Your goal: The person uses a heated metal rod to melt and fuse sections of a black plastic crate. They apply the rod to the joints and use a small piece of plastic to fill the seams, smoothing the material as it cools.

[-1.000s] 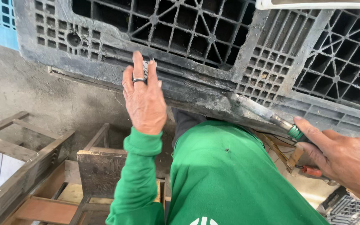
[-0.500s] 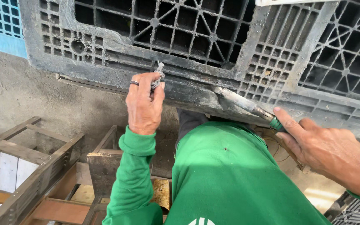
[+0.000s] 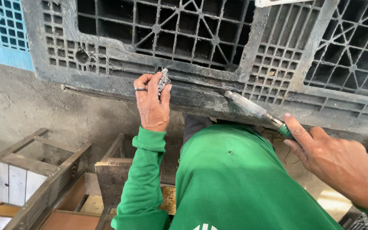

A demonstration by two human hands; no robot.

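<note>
Here, grey scrap [image 3: 164, 79] in left hand [image 3: 152, 104], against black pallet [image 3: 201, 91].

I see no package, sign or screen anywhere in my view. The one thing of that kind is a small white printed mark [image 3: 205, 227] on the green garment, at the bottom edge of the frame just right of centre. It is cut off by the frame, so I only catch its curved white top against the green cloth. Along the top edge, right of centre, a pale white strip [image 3: 290, 2] pokes in; I cannot tell whether it is a label.
</note>
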